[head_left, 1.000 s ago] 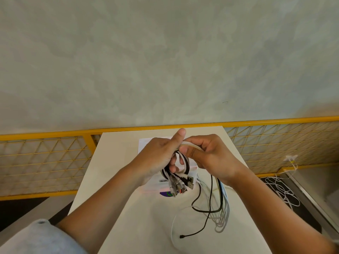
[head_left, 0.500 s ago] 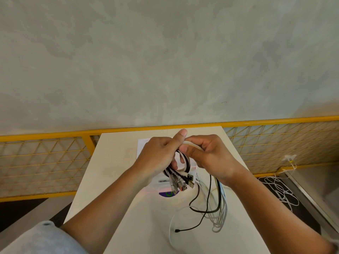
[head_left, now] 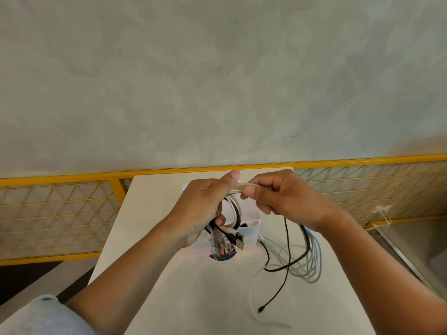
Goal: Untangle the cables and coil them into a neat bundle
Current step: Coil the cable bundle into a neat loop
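Pale table (head_left: 154,213), grey wall behind. My left hand (head_left: 203,206) grips the coil (head_left: 235,215), anchoring it. At its 3 o'clock my right hand (head_left: 285,201) pinches the cables (head_left: 238,187), likely feeding slack. Tails (head_left: 312,262) lie toward 5 o'clock.

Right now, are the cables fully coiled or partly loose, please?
Partly loose: the left hand grips a few loops, but long cables trail from the right hand onto the table.

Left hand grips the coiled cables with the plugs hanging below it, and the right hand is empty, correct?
Not quite: the head view shows the right hand pinching white cable strands; the left hand does grip the coiled cables, plugs hanging below.
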Tool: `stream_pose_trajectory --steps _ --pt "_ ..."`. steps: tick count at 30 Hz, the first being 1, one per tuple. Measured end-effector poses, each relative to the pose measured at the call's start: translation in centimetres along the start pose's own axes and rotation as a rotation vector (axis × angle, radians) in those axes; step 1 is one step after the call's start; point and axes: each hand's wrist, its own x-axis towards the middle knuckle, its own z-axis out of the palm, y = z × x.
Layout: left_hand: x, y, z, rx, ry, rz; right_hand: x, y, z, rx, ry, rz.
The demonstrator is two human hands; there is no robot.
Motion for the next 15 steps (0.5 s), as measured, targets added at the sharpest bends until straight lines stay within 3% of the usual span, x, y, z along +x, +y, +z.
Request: stream_pose_trajectory --steps 8,15 --pt "-0.6 1.6 0.0 -0.247 -0.03 -0.038 0.3 0.9 -1.4 0.127 0.08 -0.034" --pt "0.4 2.6 0.8 -0.498 0.136 -0.008 0.0 1.2 1.0 0.231 0.212 -0.034"
